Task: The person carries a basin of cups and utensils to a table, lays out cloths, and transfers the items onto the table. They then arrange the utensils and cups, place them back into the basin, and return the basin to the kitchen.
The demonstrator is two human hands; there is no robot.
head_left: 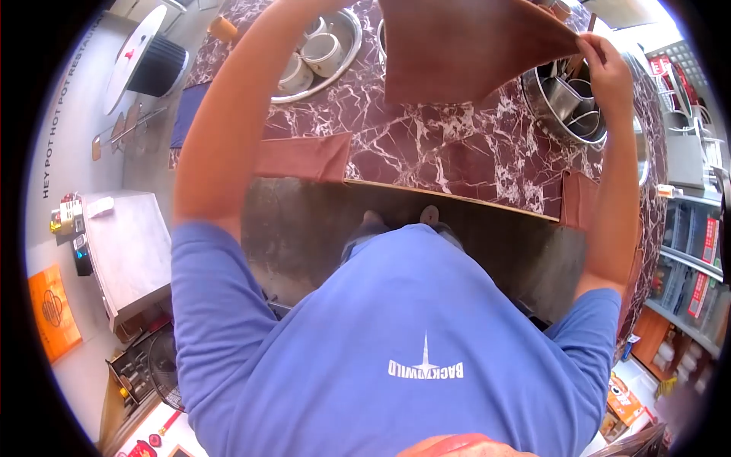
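Observation:
A brown cloth (457,53) is spread in the air above the marbled table (449,145). My right hand (607,67) pinches its right corner between thumb and fingers. My left forearm reaches up past the top edge, so the left hand is out of sight. Beneath the cloth's right side stands a round metal basin (542,114) with metal cups (563,99) in it. White mugs (323,52) sit in a round metal tray (355,47) beside my left forearm.
Another brown cloth (304,158) lies along the table's near edge, and a further brown cloth (580,199) hangs at the right. A blue cloth (187,114) drapes at the left. Shelves (689,263) stand at the right, a white-topped counter (133,244) at the left.

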